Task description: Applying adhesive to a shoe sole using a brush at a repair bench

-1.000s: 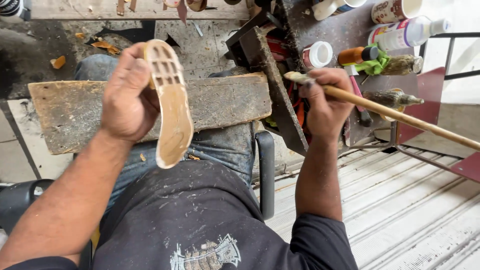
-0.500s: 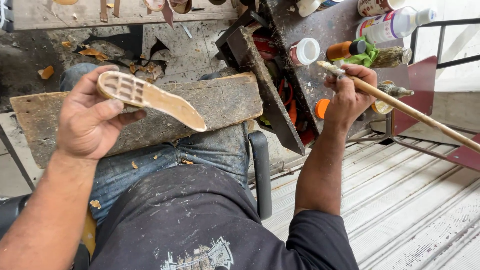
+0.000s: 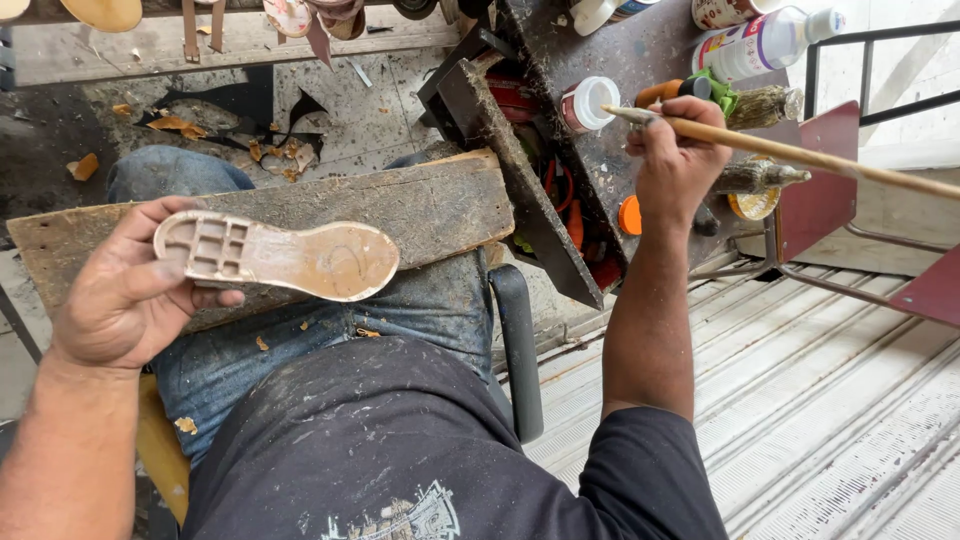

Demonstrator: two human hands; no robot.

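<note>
A: Bottom of frame, what is seen first?
B: A dark dust-marked shirt (image 3: 400,450) and blue jeans (image 3: 330,330) are seen at lower centre. A worn wooden board (image 3: 430,205) is laid across the lap.

A: Left hand?
B: The left hand (image 3: 120,300) is placed at left of frame, palm up. A tan shoe sole (image 3: 280,258) is held at its heel end; the thumb is pressed on the ribbed heel, the other fingers are curled underneath. The sole is kept roughly level over the board, toe pointed toward frame centre, inner side turned up.

A: Right hand?
B: The right hand (image 3: 675,165) is raised at upper right. A long wooden-handled brush (image 3: 800,152) is pinched between thumb and closed fingers near the bristle end. The handle is run off to the right edge. The bristle tip is held just beside a small white-capped jar (image 3: 585,103); whether it is touching cannot be told.

A: Further back?
B: A dark cluttered work tray (image 3: 520,190) is set at upper centre. An orange lid (image 3: 628,215) is seen near the wrist. A white plastic bottle (image 3: 760,45) is laid at the top right. Leather scraps (image 3: 170,125) are scattered on the floor at upper left. A red metal frame (image 3: 820,190) is seen at right.
</note>
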